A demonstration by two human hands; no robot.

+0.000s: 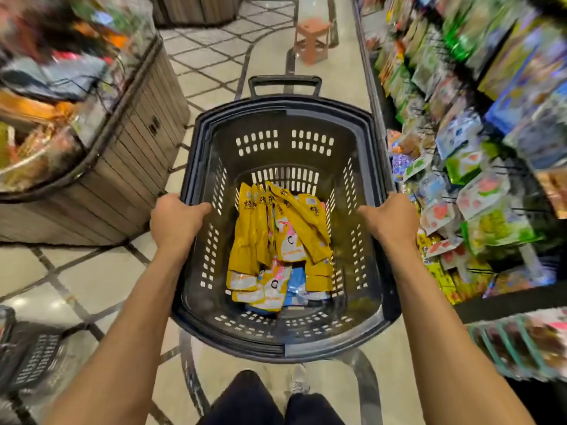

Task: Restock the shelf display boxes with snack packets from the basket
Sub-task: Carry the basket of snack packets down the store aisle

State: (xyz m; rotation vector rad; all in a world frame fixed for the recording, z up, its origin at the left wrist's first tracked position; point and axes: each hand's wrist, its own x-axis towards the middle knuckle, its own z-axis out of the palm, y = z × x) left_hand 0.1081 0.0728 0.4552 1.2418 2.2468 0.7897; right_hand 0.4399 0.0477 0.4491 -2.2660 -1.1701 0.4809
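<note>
Both hands (176, 220) grip slotted plastic basket (285, 118) — glossy packets (276, 240) inside.

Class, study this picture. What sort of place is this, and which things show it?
Most likely a supermarket aisle. Shelves crammed with snack packets line the right, a wood-panelled display stand sits on the left, and the left hand and right hand grip a black shopping basket holding yellow packets.

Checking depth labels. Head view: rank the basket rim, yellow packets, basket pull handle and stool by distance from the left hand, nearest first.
1. basket rim: left side, gripped by the left hand.
2. yellow packets: down in the basket's bottom, to the hand's right.
3. pull handle: at the basket's far end.
4. stool: on the floor beyond the basket, up the aisle.
</note>
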